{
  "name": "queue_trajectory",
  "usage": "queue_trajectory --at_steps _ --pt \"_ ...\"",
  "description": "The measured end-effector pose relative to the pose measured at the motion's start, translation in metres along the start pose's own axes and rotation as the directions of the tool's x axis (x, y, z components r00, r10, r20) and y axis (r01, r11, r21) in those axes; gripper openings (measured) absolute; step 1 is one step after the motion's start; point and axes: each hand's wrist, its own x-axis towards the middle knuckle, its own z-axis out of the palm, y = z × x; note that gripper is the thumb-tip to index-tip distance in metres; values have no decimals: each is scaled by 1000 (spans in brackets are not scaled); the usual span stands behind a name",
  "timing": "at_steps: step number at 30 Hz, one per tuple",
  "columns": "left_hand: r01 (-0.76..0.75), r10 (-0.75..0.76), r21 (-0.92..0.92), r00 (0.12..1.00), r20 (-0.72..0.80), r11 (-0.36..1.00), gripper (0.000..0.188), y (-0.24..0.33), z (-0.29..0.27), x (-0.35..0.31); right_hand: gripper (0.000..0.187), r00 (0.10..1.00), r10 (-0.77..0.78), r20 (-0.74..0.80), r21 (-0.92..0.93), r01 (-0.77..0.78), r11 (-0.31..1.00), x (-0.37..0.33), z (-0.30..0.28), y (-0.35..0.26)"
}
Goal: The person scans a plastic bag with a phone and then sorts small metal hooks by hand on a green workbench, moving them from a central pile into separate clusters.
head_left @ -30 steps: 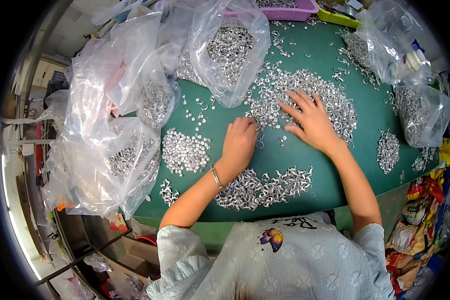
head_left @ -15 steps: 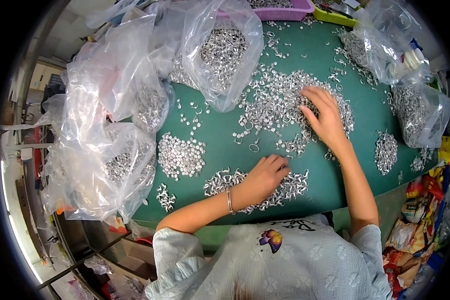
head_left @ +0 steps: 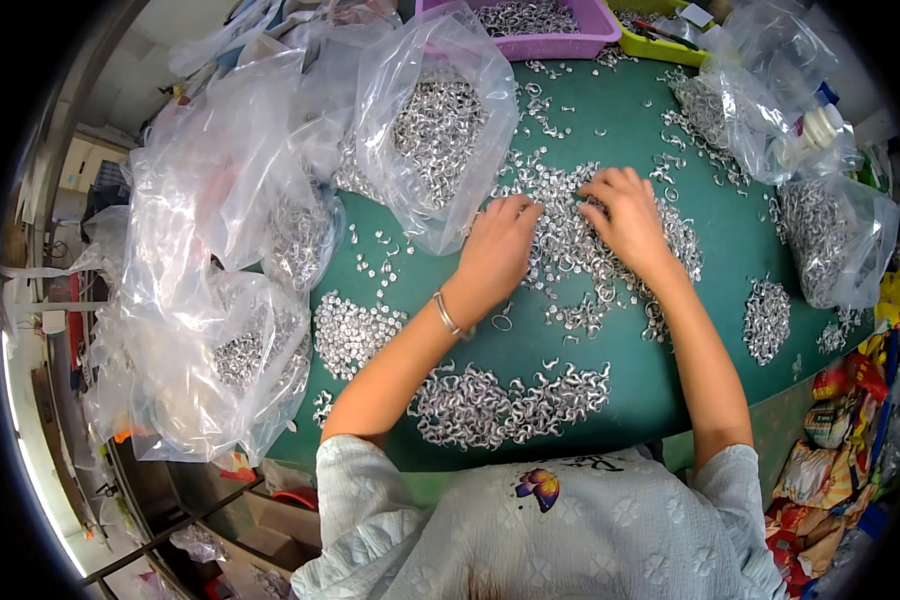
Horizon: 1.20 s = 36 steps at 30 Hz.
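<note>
Silvery pile [head_left: 567,243] partly behind right hand [head_left: 626,222]

Silver metal pieces [head_left: 562,238], loosely heaped on green table [head_left: 652,385].

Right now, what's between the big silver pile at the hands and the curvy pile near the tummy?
The head view shows a small silver clump and a loose ring on green tabletop between the big pile and curvy pile.

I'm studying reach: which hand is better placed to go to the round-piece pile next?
Probably the left hand: it is nearer the round-piece pile. The right hand, at the large central pile, would likely have to cross the left forearm.
</note>
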Motion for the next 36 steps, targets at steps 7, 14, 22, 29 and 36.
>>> queue_trajectory --at_steps 7,14,22,29,36 --pt "8 -17 78 994 107 997 22 -6 -2 -6 17 997 -76 -6 -103 75 992 4 13 -11" --pt "-75 109 -188 977 183 979 29 -4 -8 -16 10 998 -55 -12 -112 54 992 10 32 -19" --pt "21 -19 12 987 -158 1000 32 -27 20 15 4 937 232 260 530 -339 777 -12 -26 -49" --pt "20 -21 -12 998 -58 1000 20 -35 25 20 8 951 -120 283 544 -56 837 -54 -37 -34" --pt "32 -53 -273 996 -68 961 29 -6 9 35 39 933 270 -236 -112 -302 947 2 -27 137"
